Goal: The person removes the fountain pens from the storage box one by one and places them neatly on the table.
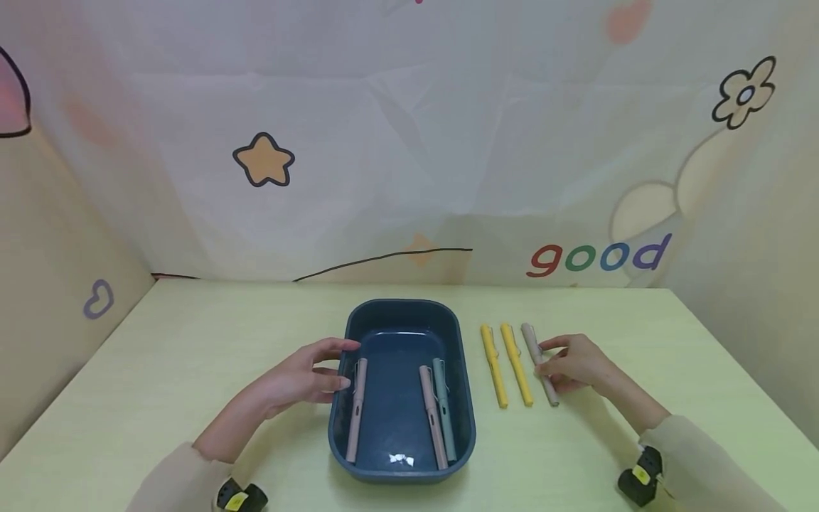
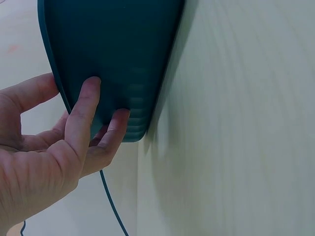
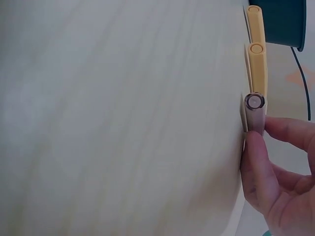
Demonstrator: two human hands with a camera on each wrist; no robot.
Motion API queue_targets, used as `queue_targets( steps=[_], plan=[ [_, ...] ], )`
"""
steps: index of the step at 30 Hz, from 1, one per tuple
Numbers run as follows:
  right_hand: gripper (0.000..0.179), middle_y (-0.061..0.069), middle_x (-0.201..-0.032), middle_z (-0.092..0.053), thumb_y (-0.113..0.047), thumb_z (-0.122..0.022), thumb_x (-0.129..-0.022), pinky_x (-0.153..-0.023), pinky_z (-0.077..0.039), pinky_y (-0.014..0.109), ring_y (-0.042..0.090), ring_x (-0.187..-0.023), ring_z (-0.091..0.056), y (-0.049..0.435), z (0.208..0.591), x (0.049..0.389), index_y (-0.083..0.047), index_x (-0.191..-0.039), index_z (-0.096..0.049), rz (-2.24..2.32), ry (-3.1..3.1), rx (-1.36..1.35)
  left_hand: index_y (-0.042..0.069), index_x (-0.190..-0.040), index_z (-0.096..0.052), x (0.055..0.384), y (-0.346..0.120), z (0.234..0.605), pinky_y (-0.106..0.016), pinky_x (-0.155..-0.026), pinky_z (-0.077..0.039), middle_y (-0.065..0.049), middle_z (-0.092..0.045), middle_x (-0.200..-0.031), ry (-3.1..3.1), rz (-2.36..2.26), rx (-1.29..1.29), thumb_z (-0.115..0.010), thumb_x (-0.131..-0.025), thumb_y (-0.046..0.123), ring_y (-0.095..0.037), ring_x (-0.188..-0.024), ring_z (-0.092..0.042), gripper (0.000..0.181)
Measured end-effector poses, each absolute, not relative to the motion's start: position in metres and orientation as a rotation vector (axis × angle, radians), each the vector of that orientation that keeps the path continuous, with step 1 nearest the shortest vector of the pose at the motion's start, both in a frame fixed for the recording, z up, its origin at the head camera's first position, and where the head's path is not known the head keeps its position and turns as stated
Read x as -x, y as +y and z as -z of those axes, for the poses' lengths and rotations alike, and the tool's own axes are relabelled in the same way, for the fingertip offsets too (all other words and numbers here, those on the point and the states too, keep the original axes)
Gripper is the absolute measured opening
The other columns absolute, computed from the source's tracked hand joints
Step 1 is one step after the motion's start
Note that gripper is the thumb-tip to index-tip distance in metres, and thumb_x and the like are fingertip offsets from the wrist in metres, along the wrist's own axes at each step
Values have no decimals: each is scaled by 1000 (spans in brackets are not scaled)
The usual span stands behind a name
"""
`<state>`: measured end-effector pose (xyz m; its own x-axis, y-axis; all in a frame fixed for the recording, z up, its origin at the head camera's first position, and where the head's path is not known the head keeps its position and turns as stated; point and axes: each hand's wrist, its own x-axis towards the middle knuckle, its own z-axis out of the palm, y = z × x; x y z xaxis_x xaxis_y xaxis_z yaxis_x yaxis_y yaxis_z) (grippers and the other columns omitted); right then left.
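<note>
Right hand (image 1: 569, 363) at about 3 o'clock of the tray (image 1: 390, 398), beyond two yellow pens; thumb and fingers closed from both sides on a grey pen (image 1: 534, 345), near mid-barrel. Pen lies on the table (image 1: 224, 341), its far end toward 11 o'clock and near end toward 5, outermost of a row of three. First yellow pen (image 1: 495, 366) sits nearest the tray, second yellow pen (image 1: 517, 364) between it and the grey one; all three apart.

Left hand (image 1: 301, 377) at 9 o'clock, clamped on the tray's side wall: digits over the rim and against the outer face.

Inside the tray: one pink pen (image 1: 357, 411) along the wall toward 8 o'clock; another pink pen (image 1: 434, 418) and a green pen (image 1: 444, 409) close together toward 4 o'clock.

Handling (judged): grey pen light, rigid, probably smooth plastic; liable to roll or slip if pinched off-centre, unlikely to break. Best hold: mid-barrel, thumb opposite index, where the weight should balance. Clip position hidden by the fingers. Tray looks stiff and fairly light; a rim hold should steady it against sliding.
</note>
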<state>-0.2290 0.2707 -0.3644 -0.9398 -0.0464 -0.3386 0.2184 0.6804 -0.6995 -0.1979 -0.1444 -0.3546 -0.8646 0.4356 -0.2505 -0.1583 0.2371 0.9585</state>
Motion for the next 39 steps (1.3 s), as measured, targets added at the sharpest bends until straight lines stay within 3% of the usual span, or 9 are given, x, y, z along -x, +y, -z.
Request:
queue_targets(
  steps=[15, 22, 29, 39],
  plan=[
    [62, 12, -89, -58, -16, -72, -78, -64, -55, 32, 15, -68, -59, 283, 363, 230, 8, -127, -43, 1176, 2524, -136, 5, -134, -39, 199, -141, 354, -46, -84, -49, -22, -33, -136, 2042, -1663, -264, -60, -84, 1, -31, -106, -54, 55],
    [56, 9, -86, -57, -9, -65, -81, -68, -55, 33, 15, -71, -59, 285, 353, 225, 10, -127, -42, 1285, 2498, 2, 5, -135, -38, 198, -143, 354, -45, -83, -50, -23, -32, -136, 2030, -1669, -266, -59, -84, 0, -33, -107, -53, 55],
    [56, 11, -94, -59, -12, -66, -82, -73, -55, 34, 17, -80, -62, 265, 332, 217, 7, -129, -43, 1328, 2507, 111, 4, -135, -37, 198, -144, 354, -46, -84, -49, -23, -32, -136, 2034, -1663, -268, -59, -84, 0, -31, -106, -54, 55],
    [52, 13, -96, -62, -15, -69, -81, -74, -54, 33, 30, -86, -63, 225, 313, 206, 5, -125, -49, 1386, 2489, 290, 4, -135, -37, 198, -144, 353, -46, -84, -49, -23, -33, -136, 2041, -1657, -274, -59, -84, 0, -31, -106, -54, 56]
  ],
)
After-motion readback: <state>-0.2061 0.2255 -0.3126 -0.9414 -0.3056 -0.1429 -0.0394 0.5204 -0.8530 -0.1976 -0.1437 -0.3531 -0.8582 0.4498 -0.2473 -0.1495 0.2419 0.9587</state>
